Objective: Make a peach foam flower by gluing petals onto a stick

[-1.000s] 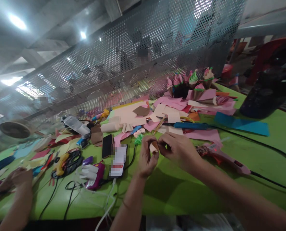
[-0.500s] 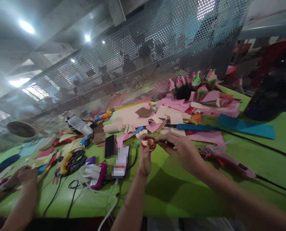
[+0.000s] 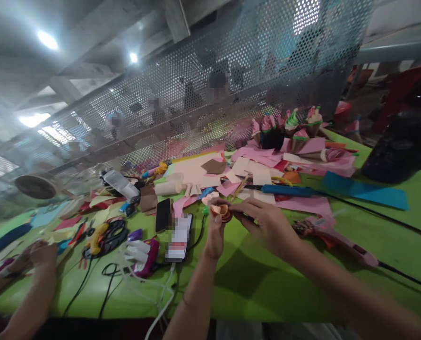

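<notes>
My left hand (image 3: pixel 215 236) is closed round a small rolled piece (image 3: pixel 224 212), peach with a brown outer layer, its curled rim facing up. The piece looks like thin craft foam or paper. At its right edge, my right hand (image 3: pixel 263 219) pinches the rim between thumb and fingertips. Both hands are raised over the green table (image 3: pixel 245 302). Just behind the piece lie a small pale-pink and green swirl (image 3: pixel 210 198) and peach sheets (image 3: pixel 196 167). To the right of my right hand rests a pink glue gun (image 3: pixel 345 243) with its cord.
Two phones lie left of my hands, a dark one (image 3: pixel 163 215) and a lit one (image 3: pixel 180 238). A purple power strip (image 3: pixel 148 255) with cables is nearby. A blue-handled tool (image 3: pixel 288 190) lies ahead. Cupcake-like crafts (image 3: pixel 291 120) stand behind. Another person's hands (image 3: pixel 40 255) work at left.
The view has shifted slightly, so things appear a little lower and further right. Both hands keep hold of the rolled piece, which looks slightly turned.
</notes>
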Motion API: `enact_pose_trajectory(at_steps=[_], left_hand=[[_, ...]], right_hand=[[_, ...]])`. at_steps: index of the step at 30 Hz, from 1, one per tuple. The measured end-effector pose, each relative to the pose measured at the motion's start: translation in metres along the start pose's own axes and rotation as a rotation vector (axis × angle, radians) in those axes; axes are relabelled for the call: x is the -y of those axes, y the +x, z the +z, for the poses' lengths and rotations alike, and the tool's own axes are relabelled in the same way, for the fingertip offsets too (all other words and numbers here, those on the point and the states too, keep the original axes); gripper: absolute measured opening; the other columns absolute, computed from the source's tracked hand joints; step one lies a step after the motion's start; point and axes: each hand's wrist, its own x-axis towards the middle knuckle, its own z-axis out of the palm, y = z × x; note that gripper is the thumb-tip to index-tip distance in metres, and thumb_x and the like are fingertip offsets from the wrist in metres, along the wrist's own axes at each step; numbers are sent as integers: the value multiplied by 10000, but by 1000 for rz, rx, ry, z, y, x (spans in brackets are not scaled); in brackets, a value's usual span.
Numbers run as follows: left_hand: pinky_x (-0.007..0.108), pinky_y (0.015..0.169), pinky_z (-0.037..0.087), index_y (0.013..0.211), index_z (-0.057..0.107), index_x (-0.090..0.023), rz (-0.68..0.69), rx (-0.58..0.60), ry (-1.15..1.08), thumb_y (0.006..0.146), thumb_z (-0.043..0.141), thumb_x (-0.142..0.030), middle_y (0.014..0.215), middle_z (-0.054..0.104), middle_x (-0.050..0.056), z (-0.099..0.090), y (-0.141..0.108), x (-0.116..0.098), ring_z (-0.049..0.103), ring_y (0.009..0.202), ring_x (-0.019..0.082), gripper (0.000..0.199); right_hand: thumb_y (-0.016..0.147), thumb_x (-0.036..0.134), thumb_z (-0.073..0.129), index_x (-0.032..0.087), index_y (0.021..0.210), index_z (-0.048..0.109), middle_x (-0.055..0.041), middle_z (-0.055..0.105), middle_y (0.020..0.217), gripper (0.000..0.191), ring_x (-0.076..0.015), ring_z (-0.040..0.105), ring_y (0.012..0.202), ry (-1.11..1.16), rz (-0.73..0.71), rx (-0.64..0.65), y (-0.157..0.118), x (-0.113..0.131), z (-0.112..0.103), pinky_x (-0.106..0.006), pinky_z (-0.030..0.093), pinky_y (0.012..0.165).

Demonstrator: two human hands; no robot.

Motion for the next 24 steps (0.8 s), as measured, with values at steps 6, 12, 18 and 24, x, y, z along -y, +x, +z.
enact_pose_trajectory(at_steps=[6,12,18,24], left_hand=[[283,759,420,968,574,-225,-26,10,48,738,687,-532,953,511,24,1,-2,-3,479,853,171,399],[275,749,422,968,579,-222,-63,16,-21,729,698,-508,933,523,16,2,-2,-4,490,832,160,391],[291,782,444,920,594,-221,-67,26,-128,737,694,-491,891,543,10,5,1,-9,514,814,152,341],[286,755,441,944,590,-222,-66,23,-105,751,680,-489,901,560,11,2,1,-6,510,808,154,342]], right_hand=[[919,128,536,206,1080,708,-79,729,925,248,-187,684,767,12,8,28,0,-1,1,-271,510,653],[926,116,498,194,1090,702,-83,731,932,273,-188,685,775,24,2,33,0,0,0,-276,517,660],[925,142,541,201,1045,710,-77,739,912,215,-197,695,808,89,19,-21,3,-2,-4,-279,529,680],[915,115,520,204,1055,710,-75,730,895,252,-185,682,756,40,1,32,3,-1,-3,-266,511,647]])
